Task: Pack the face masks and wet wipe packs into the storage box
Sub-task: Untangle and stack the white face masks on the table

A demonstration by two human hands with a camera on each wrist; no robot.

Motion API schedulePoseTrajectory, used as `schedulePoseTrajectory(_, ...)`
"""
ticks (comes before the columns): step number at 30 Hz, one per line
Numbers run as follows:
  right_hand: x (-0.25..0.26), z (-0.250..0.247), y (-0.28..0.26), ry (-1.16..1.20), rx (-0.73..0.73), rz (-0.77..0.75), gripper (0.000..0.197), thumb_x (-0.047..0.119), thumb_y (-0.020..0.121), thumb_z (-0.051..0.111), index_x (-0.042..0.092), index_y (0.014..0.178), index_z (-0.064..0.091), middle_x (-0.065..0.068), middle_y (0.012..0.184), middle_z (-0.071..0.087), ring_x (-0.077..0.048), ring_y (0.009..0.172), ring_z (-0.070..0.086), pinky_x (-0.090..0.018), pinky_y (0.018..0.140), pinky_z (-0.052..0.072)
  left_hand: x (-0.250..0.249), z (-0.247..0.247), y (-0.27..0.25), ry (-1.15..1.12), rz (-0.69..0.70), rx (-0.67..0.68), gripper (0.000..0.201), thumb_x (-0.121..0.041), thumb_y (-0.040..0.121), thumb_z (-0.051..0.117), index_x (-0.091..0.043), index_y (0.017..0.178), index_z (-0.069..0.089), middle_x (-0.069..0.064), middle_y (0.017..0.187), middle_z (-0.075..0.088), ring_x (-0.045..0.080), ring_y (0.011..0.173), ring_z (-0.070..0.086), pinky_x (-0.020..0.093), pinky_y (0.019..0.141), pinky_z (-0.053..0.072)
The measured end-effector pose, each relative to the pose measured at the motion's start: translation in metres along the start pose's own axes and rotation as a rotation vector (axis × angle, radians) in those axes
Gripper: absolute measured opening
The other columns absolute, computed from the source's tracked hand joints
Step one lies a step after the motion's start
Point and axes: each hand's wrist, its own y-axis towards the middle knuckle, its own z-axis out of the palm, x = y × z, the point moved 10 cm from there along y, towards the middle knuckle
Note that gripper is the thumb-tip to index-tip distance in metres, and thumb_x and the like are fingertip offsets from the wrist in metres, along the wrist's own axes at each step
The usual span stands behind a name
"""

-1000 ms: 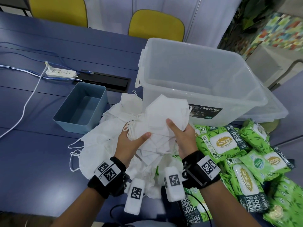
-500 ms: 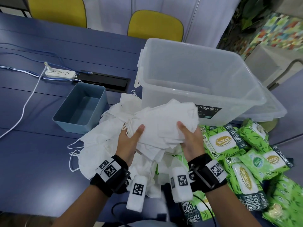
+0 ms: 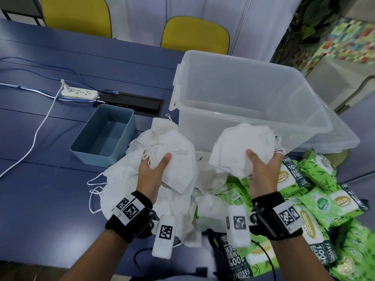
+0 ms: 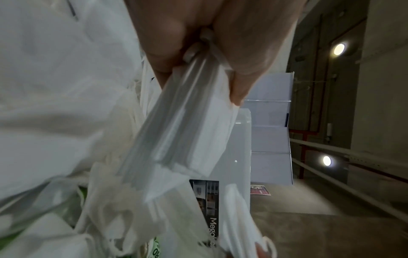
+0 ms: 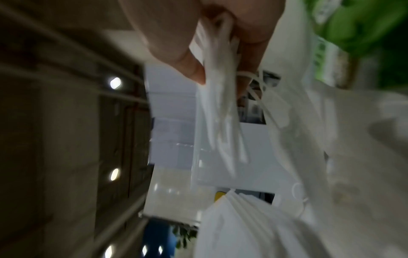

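Early stage of packing: the clear storage box (image 3: 253, 102) on the blue worktop (image 3: 40, 179) appears empty, nothing yet inside. The left hand (image 3: 152, 169) grips one flat stack of white face masks (image 3: 172, 159), the right hand (image 3: 261, 171) another stack (image 3: 241, 147), both raised just in front of the box, long axes running away from the person toward it. More masks (image 3: 121, 179) lie heaped below; the green wet wipe packs (image 3: 324, 199) lie untouched at the right, beside the box
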Motion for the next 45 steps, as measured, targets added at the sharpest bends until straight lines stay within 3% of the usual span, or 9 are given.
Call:
schedulePoseTrajectory(5,0.047,0.049,-0.050,-0.368,0.185,-0.453,0.050,-0.006,0.074,0.070,0.024,0.105,0.044,0.009,0.099,0.058,0.005,0.085,0.059,-0.009,0.069,0.048,-0.002,0.022,-0.004,0.039,0.063,0.069,0.070,-0.034,0.074,0.080,-0.013,0.132,0.048,0.004,0.127,0.062,0.020,0.118,0.059,0.048,0.104,0.044)
schedulePoseTrajectory(10,0.017,0.108,-0.101,-0.682,0.508,-0.439,0.030,0.038,0.079,0.066,0.027,0.104,0.053,0.017,0.086,0.049,-0.001,0.081,0.055,-0.021,0.075,0.048,0.000,0.047,-0.018,0.050,0.088,0.172,0.101,-0.066,0.056,0.079,-0.011,0.133,0.044,0.011,0.128,0.061,0.027,0.119,0.058,0.052,0.103,0.043)
schedulePoseTrajectory(13,-0.002,0.121,-0.117,-0.637,0.659,-0.322,0.023,0.025,0.087,0.066,0.023,0.107,0.055,0.024,0.087,0.040,0.014,0.087,0.050,-0.007,0.078,0.039,0.001,0.043,-0.018,0.005,0.040,0.168,0.107,-0.067,0.053,0.081,-0.006,0.133,0.045,0.017,0.126,0.061,0.032,0.115,0.060,0.051,0.099,0.047)
schedulePoseTrajectory(19,-0.009,0.122,-0.119,-0.657,0.689,-0.542,0.028,0.026,0.079,0.062,0.015,0.104,0.060,0.003,0.108,0.054,-0.012,0.108,0.050,-0.033,0.094,0.044,0.012,0.028,-0.014,-0.072,-0.080,0.147,0.049,-0.019,0.080,0.072,-0.005,0.124,0.055,0.016,0.108,0.068,0.031,0.097,0.068,0.030,0.065,0.057)
schedulePoseTrajectory(23,-0.008,0.114,-0.110,-0.466,0.738,-0.442,0.010,0.010,0.081,0.063,0.013,0.088,0.068,0.003,0.089,0.064,-0.005,0.089,0.059,-0.017,0.082,0.045,0.015,0.013,-0.007,-0.068,-0.089,0.067,0.054,-0.013,0.074,0.074,0.000,0.123,0.055,0.015,0.106,0.067,0.031,0.096,0.066,0.030,0.067,0.056)
schedulePoseTrajectory(31,-0.008,0.080,-0.044,-0.222,0.433,-0.203,0.016,0.000,0.077,0.065,0.016,0.074,0.066,0.005,0.066,0.066,-0.009,0.061,0.060,-0.023,0.059,0.051,-0.008,-0.043,0.003,-0.149,-0.041,-0.106,0.039,-0.009,0.086,0.064,-0.005,0.124,0.055,0.016,0.123,0.062,0.022,0.097,0.067,0.022,0.063,0.056)
schedulePoseTrajectory(38,-0.112,0.100,-0.025,0.322,0.260,0.655,0.016,0.005,0.088,0.053,0.010,0.074,0.060,-0.002,0.059,0.057,-0.015,0.050,0.057,-0.020,0.049,0.048,-0.035,-0.090,0.010,-0.227,0.004,-0.169,0.066,-0.027,0.069,0.070,-0.007,0.130,0.055,0.013,0.128,0.061,0.031,0.114,0.060,0.038,0.086,0.052)
schedulePoseTrajectory(41,-0.147,0.111,-0.044,-0.095,0.451,0.670,0.012,0.008,0.091,0.052,0.010,0.090,0.064,-0.003,0.077,0.056,-0.015,0.058,0.056,-0.025,0.057,0.045,-0.040,-0.105,0.011,-0.237,-0.007,-0.174,0.066,-0.033,0.065,0.071,-0.011,0.127,0.058,0.009,0.122,0.063,0.029,0.110,0.061,0.032,0.076,0.055)
schedulePoseTrajectory(45,-0.145,0.118,-0.078,-1.023,0.944,0.063,0.057,0.014,0.088,0.061,0.012,0.139,0.035,-0.002,0.122,0.042,-0.014,0.110,0.045,-0.022,0.092,0.037,-0.043,-0.123,0.014,-0.255,0.030,-0.193,0.049,-0.026,0.074,0.069,-0.010,0.119,0.059,0.003,0.114,0.067,0.026,0.105,0.063,0.034,0.079,0.057)
